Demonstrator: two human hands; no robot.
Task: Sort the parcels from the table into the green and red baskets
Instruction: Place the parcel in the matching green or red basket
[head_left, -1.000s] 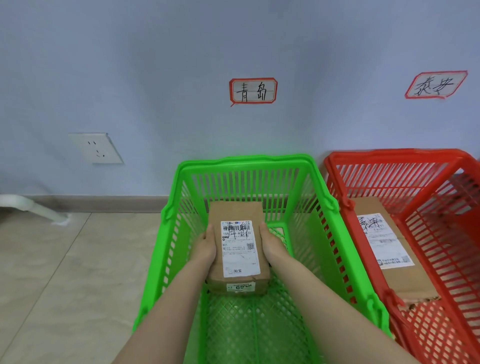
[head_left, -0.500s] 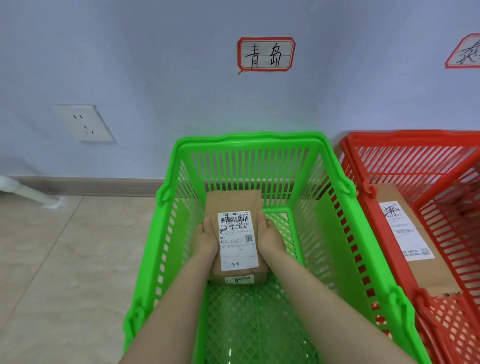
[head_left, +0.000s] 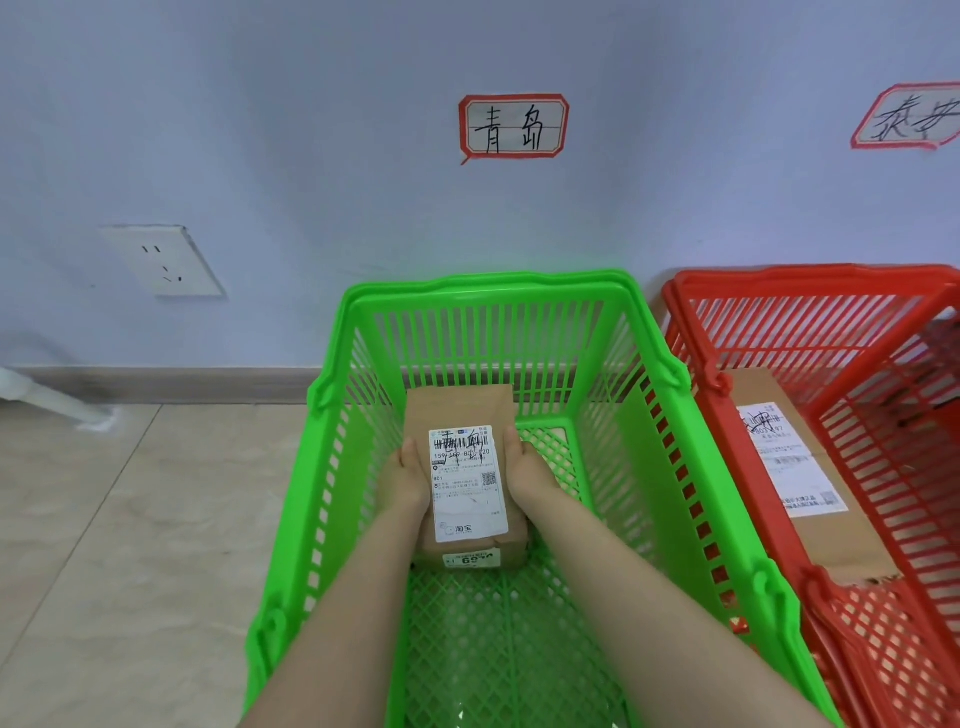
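A small brown cardboard parcel (head_left: 460, 410) with a white shipping label sits low inside the green basket (head_left: 488, 286), near its far wall. My left hand (head_left: 410, 475) holds its left side and my right hand (head_left: 527, 470) holds its right side, fingers wrapped under the edges. Whether the parcel touches the basket floor I cannot tell. The red basket (head_left: 810, 275) stands right beside the green one and contains a larger brown parcel (head_left: 831, 525) with a white label.
Both baskets stand on a beige tiled floor (head_left: 104, 545) against a pale blue wall. A handwritten red-bordered sign (head_left: 513, 127) hangs above the green basket, another sign (head_left: 909, 117) above the red one. A wall socket (head_left: 163, 260) is at the left.
Both hands have lowered the parcel deeper into the green basket, toward its floor. The camera has tilted and moved closer to the baskets.
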